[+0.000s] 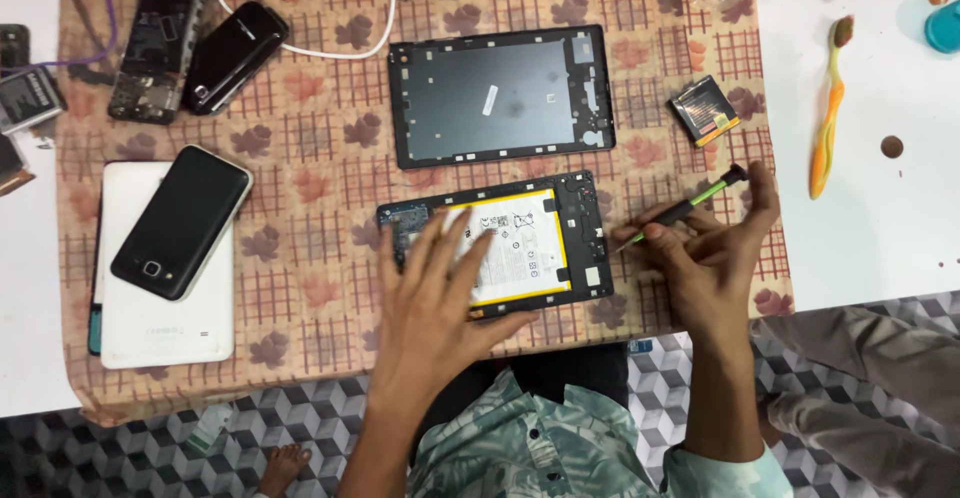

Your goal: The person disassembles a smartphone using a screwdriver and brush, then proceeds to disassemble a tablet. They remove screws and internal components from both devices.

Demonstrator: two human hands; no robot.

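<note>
Opened tablet (520,248) lies at bench's near edge, centre, on the patterned cloth (310,158); back off, white-and-yellow battery (515,243) and black frame exposed; looks like the screw-removal stage w/ the thing held steady; next move prob. needs the tip seated square on a screw at the right frame edge. Left hand (435,298) flat, fingers spread, pressing on tablet; right hand (705,248) clamped on green-black screwdriver (685,208), tip beside tablet's right edge. Removed back cover (500,93) just beyond.
</note>
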